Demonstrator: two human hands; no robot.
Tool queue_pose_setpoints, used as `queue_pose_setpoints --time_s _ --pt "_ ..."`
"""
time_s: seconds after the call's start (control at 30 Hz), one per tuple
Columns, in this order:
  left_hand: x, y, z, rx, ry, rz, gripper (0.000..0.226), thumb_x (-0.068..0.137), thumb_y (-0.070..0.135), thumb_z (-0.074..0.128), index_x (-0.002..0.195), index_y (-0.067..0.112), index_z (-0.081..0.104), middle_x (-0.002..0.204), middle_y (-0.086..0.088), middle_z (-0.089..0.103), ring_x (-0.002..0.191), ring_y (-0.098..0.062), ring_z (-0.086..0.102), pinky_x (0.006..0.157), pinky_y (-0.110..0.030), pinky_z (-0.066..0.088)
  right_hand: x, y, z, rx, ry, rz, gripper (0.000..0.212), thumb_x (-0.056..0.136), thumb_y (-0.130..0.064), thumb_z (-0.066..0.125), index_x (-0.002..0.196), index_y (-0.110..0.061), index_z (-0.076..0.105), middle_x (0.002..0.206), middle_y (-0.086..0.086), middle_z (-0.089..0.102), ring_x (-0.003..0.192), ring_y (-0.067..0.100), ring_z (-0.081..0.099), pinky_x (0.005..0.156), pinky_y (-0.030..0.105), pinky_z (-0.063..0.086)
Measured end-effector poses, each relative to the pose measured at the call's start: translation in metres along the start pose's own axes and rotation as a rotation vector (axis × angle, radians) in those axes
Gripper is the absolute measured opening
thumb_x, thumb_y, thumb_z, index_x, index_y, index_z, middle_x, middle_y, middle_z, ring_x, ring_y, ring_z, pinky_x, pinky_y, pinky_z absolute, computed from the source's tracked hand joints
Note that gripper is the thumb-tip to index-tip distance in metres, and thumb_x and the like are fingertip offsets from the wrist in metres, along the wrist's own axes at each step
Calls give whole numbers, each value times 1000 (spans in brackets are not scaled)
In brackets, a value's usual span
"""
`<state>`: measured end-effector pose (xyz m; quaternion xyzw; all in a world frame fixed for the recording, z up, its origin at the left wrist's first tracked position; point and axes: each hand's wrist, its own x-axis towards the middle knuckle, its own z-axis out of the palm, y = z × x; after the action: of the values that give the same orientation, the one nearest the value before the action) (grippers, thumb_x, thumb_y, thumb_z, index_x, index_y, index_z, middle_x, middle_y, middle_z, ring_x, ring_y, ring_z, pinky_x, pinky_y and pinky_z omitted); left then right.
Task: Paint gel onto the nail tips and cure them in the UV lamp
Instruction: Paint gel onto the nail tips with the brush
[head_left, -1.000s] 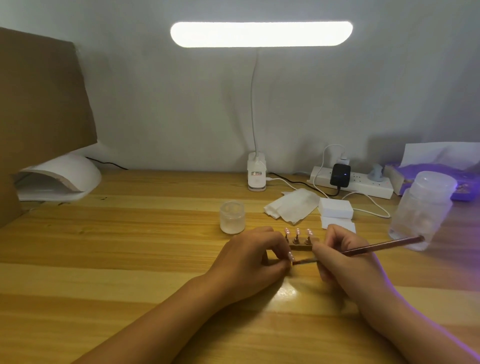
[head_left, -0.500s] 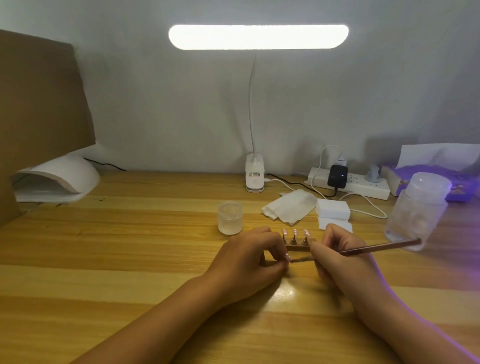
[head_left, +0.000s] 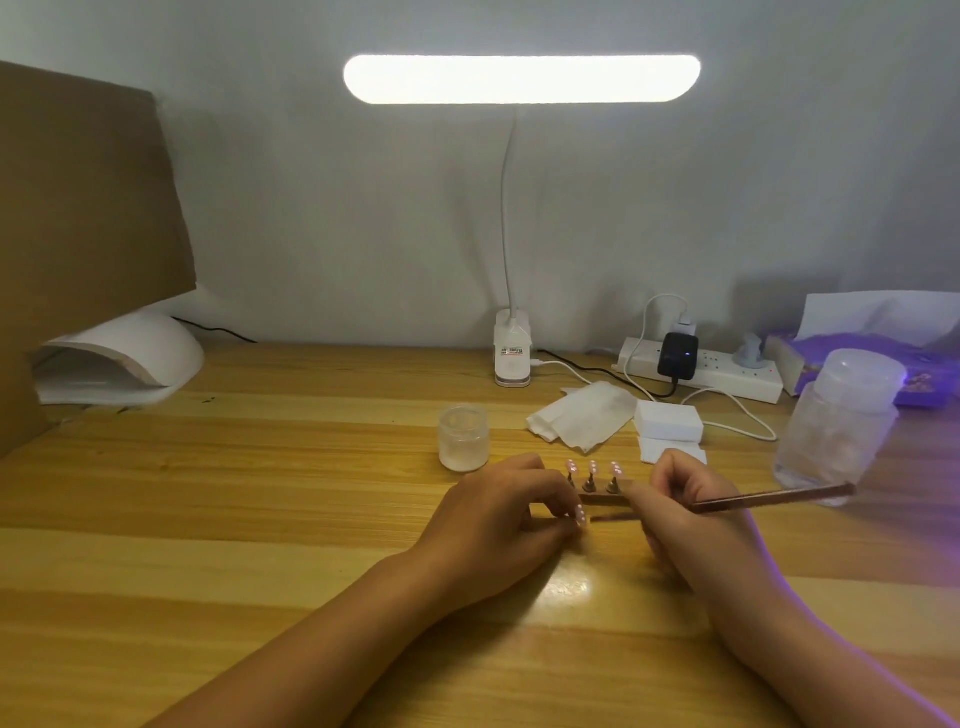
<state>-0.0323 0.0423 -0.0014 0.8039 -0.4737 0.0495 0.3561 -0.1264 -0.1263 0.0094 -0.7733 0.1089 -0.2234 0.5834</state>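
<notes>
Three pink nail tips (head_left: 592, 469) stand on pegs in a small brown holder (head_left: 602, 499) on the wooden table. My left hand (head_left: 498, 514) pinches a single nail tip (head_left: 581, 515) just in front of the holder. My right hand (head_left: 685, 514) grips a thin brown gel brush (head_left: 769, 498); its tip points left and sits at that nail tip. A small frosted gel jar (head_left: 463, 439) stands open behind my left hand. The white UV lamp (head_left: 119, 358) sits at the far left of the table.
A brown cardboard panel (head_left: 78, 234) stands at the left edge. The clip desk lamp (head_left: 513, 358) is at the back, with a power strip (head_left: 701, 369), cables, folded wipes (head_left: 584, 415), white pads (head_left: 667, 421), a clear plastic bottle (head_left: 836, 431) and a tissue box (head_left: 872, 364) to the right.
Both hands stay almost in place; the brush tip makes small moves at the held nail tip.
</notes>
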Motion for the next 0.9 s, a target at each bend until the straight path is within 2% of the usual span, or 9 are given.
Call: queue_pose_setpoints --time_s 0.07,0.13,0.23,0.33,0.47,0.6,0.7,0.83,0.9 --pt "0 0 0 9 5 -4 9 86 27 73 92 34 71 88 20 55 69 13 52 61 -15 36 -2 -4 -1 123 15 41 30 84 -35 67 72 -11 53 48 2 52 40 10 40 39 20 34" --pt "0 0 0 5 5 -1 9 86 26 73 93 32 72 91 17 58 70 14 52 62 -16 37 -4 -8 -1 142 11 33 30 79 -46 65 73 -17 61 51 4 57 38 9 44 37 17 35" --pt "-1 2 -1 -5 3 -3 10 86 24 73 93 30 72 93 14 61 71 13 52 62 -16 37 -5 -10 0 96 -32 -7 19 79 -39 69 75 -21 64 56 5 63 42 6 49 38 15 37" --pt "-1 3 -2 10 4 -9 9 86 23 73 93 29 72 94 13 61 71 12 51 62 -16 37 -3 -6 0 27 -44 12 23 88 -26 65 86 -7 53 55 9 64 41 8 49 38 17 36" --pt "-1 2 -1 5 -3 -21 11 86 24 73 92 33 70 93 15 59 71 5 53 62 -20 43 -2 -4 0 47 -49 36 24 91 -16 63 75 -7 48 49 8 60 43 14 48 41 21 37" --pt "0 1 -1 34 -4 -9 10 86 26 72 93 33 70 93 17 58 69 2 52 62 -24 47 -2 -4 1 -81 -107 -9 19 90 -11 64 76 -6 51 53 8 64 43 7 53 43 15 40" --pt "0 1 -1 21 -4 -8 9 86 25 72 93 32 70 93 16 59 68 0 52 62 -27 48 -2 -3 0 -137 -130 9 18 84 -3 65 72 -6 52 50 5 58 42 9 51 45 22 41" --pt "0 1 -1 16 -2 -15 9 86 25 72 92 32 71 93 16 59 69 -2 54 63 -27 49 -2 -4 0 -61 -88 13 20 91 -14 64 77 -5 51 54 8 63 44 8 53 43 17 40" --pt "0 1 0 23 0 -9 9 87 26 72 92 33 71 93 16 59 70 1 54 61 -20 44 -1 -3 1 -119 -111 3 18 87 -9 66 76 -3 52 54 6 61 47 12 53 48 23 42"
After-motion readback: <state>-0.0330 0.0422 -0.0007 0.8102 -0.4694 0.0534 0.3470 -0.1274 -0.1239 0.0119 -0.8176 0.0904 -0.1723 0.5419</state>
